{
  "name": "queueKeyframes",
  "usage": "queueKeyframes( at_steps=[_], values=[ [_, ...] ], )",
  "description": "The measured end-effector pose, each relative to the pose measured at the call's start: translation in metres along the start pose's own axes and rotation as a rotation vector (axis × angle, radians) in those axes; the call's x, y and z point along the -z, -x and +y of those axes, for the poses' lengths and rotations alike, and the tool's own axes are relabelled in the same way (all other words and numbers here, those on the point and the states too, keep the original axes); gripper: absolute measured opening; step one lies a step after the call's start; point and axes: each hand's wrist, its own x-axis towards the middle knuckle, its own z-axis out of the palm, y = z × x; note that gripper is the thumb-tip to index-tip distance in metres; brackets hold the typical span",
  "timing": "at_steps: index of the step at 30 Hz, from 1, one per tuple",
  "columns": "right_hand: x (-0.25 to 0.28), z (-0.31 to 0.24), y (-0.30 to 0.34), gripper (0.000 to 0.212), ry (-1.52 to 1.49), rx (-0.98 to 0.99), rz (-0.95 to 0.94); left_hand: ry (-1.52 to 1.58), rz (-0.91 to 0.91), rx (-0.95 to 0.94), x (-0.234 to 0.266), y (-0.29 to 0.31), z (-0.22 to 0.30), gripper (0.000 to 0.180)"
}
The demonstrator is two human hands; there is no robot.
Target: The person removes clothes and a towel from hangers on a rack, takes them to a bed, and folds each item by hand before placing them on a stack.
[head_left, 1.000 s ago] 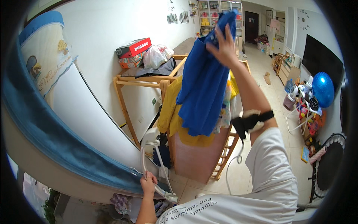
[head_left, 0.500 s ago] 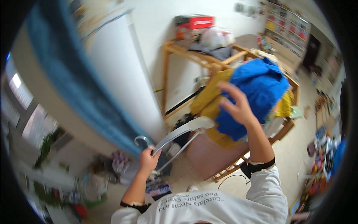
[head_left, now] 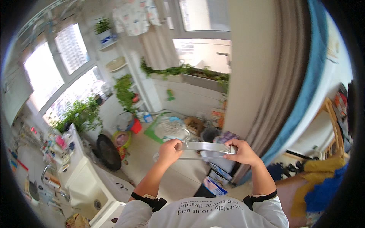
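Note:
A light grey clothes hanger (head_left: 203, 147) is held level in front of my body, its silver hook pointing up and its lower bar under the wide shoulder piece. My left hand (head_left: 170, 152) is closed around it at the left, near the hook. At the right end, my right hand (head_left: 243, 152) pinches it between thumb and fingers. No garment hangs on it. A blue cloth (head_left: 327, 190) and a mustard-yellow cloth (head_left: 323, 164) lie at the far right, away from both hands.
A white sink (head_left: 85, 186) stands at the left. Brown and blue curtains (head_left: 281, 76) hang to the right. Ahead on the floor are a green mat (head_left: 153, 131), a red container (head_left: 136, 125) and a dark round lid (head_left: 108, 152). Packets (head_left: 215, 184) lie near my feet.
My view has turned left from the wooden rack toward the windows. My right hand, formerly free near the blue cloth, now grips the hanger's end. The hanger has come level between both hands.

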Motion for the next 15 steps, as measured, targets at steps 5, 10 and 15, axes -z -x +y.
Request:
queueKeyframes(
  at_steps=[5,10,15],
  values=[
    [-0.075,-0.010,-0.104,0.042,-0.300,0.008,-0.102,-0.255,0.138,0.289,0.101,0.012,-0.115,0.012],
    [-0.109,-0.022,-0.193,0.040,-0.468,0.000,-0.127,-0.304,0.319,0.396,0.162,0.007,-0.183,0.031],
    [-0.133,-0.024,-0.297,0.033,-0.429,0.117,0.037,-0.316,0.582,0.318,0.181,-0.031,-0.237,0.060]
  ],
)
